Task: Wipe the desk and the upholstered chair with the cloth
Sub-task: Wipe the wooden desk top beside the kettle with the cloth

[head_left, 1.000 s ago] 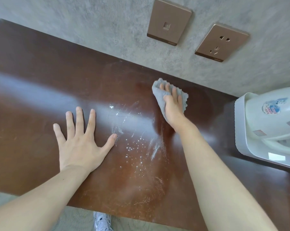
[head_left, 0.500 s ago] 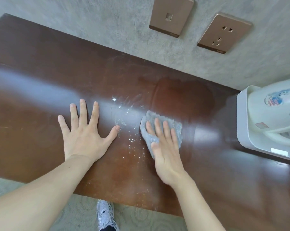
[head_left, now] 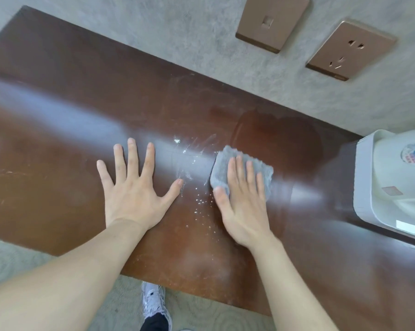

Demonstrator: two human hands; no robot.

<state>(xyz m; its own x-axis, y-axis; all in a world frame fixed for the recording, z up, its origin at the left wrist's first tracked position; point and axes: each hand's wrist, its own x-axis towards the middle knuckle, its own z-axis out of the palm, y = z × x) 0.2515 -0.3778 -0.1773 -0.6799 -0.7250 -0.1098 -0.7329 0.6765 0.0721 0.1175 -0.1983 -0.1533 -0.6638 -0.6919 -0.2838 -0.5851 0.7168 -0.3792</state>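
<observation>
A dark brown glossy desk (head_left: 58,144) fills the view, its back edge against the wall. White specks and smears (head_left: 196,194) lie near its middle. My right hand (head_left: 243,201) presses flat on a small grey cloth (head_left: 222,167) just right of the specks; the cloth shows beyond my fingertips and thumb. My left hand (head_left: 136,187) rests flat on the desk with fingers spread, left of the specks, holding nothing. A darker damp patch (head_left: 278,137) lies behind the cloth. No upholstered chair is in view.
A white plastic appliance (head_left: 392,182) stands on the desk at the right edge. Two bronze wall plates, a switch (head_left: 272,22) and a socket (head_left: 351,50), sit on the grey wall. A white shoe (head_left: 153,299) stands on the carpet below the desk's front edge.
My right hand has drawn the cloth from the desk's back towards me, to beside the white specks, leaving a damp patch behind. The left hand has stayed flat.
</observation>
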